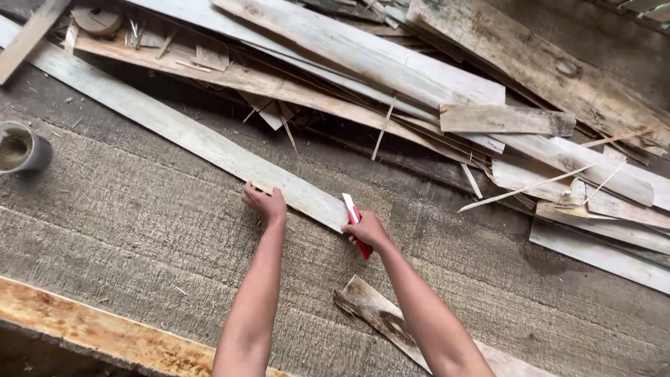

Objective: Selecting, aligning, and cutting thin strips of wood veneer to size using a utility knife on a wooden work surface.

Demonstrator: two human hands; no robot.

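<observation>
My left hand [265,204] lies flat on the lower edge of a long pale plank [188,136], fingers spread and pressing down on the wood, so the grip there is wide and closed around nothing. The plank runs from about ten o'clock down toward the middle of my view, lying straight on the rough grey concrete floor [139,230], and its near end stops between my two hands.

My right hand [364,230] is just beside that near end, at about four o'clock from the left hand. Its grip is closed around a red-and-white utility knife [354,222] — the white tip points up toward the plank's end and touches or nearly touches it, I cannot tell which, while the red body shows below my knuckles.

A short weathered offcut [377,314] lies on the floor under my right forearm, pointing toward five o'clock. At twelve to three o'clock a heap of scrap boards [433,77] is stacked crosswise, with thin splinters [523,188] lying over them. At nine o'clock stands a small grey cup [24,148] with brownish dust in it. Along the bottom left, at about seven o'clock, runs an orange-stained beam [98,331] — well apart from both hands.
</observation>
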